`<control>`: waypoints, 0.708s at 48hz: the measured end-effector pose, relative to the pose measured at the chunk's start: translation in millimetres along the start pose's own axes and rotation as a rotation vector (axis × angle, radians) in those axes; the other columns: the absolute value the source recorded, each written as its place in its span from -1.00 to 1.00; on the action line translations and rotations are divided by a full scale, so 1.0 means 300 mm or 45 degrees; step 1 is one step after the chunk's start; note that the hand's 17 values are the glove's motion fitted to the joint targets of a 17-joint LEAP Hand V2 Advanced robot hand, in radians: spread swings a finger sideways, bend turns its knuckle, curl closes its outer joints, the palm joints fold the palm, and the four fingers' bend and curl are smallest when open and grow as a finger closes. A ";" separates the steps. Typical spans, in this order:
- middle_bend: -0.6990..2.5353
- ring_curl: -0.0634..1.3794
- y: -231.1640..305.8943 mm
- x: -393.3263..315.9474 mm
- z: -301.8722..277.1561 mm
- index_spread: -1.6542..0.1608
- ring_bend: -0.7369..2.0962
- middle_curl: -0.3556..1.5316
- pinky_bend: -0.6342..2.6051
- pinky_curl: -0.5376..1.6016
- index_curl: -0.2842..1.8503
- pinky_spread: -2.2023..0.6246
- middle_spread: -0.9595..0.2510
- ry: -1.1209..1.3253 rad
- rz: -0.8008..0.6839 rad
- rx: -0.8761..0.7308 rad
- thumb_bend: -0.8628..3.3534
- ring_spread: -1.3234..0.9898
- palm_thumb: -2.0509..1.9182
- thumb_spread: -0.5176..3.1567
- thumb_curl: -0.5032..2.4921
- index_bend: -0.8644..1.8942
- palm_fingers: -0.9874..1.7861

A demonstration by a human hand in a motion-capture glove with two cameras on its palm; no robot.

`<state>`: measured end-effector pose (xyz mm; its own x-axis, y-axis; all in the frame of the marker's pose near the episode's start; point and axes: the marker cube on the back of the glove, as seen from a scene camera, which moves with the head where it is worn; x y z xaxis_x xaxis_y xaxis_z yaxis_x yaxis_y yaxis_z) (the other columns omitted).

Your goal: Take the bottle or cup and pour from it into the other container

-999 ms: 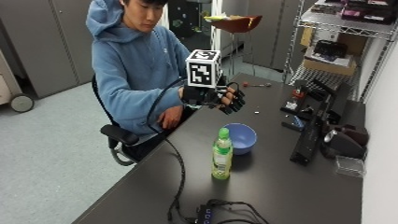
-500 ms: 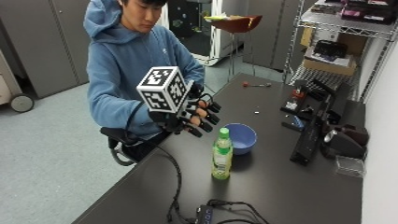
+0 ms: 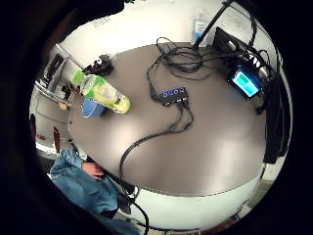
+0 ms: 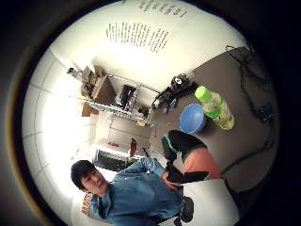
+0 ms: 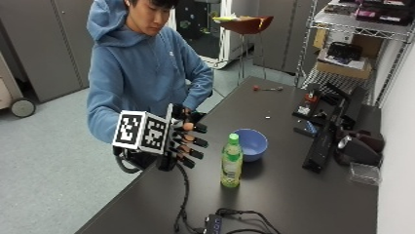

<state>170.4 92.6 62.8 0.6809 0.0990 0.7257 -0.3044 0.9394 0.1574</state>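
Note:
A clear bottle (image 5: 231,163) with a green cap and green label stands upright on the dark table (image 5: 279,204). Just behind it sits a blue bowl (image 5: 250,144). My gloved right hand (image 5: 183,143) hovers over the table's near edge, to the left of the bottle and apart from it, fingers spread and straight, holding nothing. In the little finger side palm view the bottle (image 3: 101,91) and bowl (image 3: 92,108) lie side by side on the table. The thumb side palm view shows the bottle (image 4: 214,108) beside the bowl (image 4: 192,118) too.
A USB hub (image 5: 214,225) with tangled black cables lies at the table's front. Black devices (image 5: 323,137) and a clear box (image 5: 363,173) crowd the right side by the wall. A wire shelf (image 5: 353,44) stands behind. The person's bare hand (image 5: 195,90) rests at the table's edge.
My gloved hand has come down and toward the table's near left edge, away from the far side, and turned so its fingers point at the bottle. Bottle and bowl have stayed put.

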 end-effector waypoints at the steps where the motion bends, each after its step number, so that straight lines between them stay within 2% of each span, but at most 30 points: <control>1: -0.47 -0.50 0.003 0.005 -0.001 0.41 -0.22 -0.32 -0.31 -0.15 -0.52 0.74 0.59 -0.005 0.005 0.002 -0.61 0.22 0.35 -0.22 -0.40 -0.27 -0.21; 34: -0.45 -0.50 0.005 0.036 0.010 0.41 -0.20 -0.32 -0.31 -0.16 -0.52 0.74 0.60 0.002 0.033 -0.029 -0.61 0.23 0.32 -0.22 -0.42 -0.27 -0.21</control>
<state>175.2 94.2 72.7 0.6737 0.1239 0.7285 -0.3066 0.9439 0.1229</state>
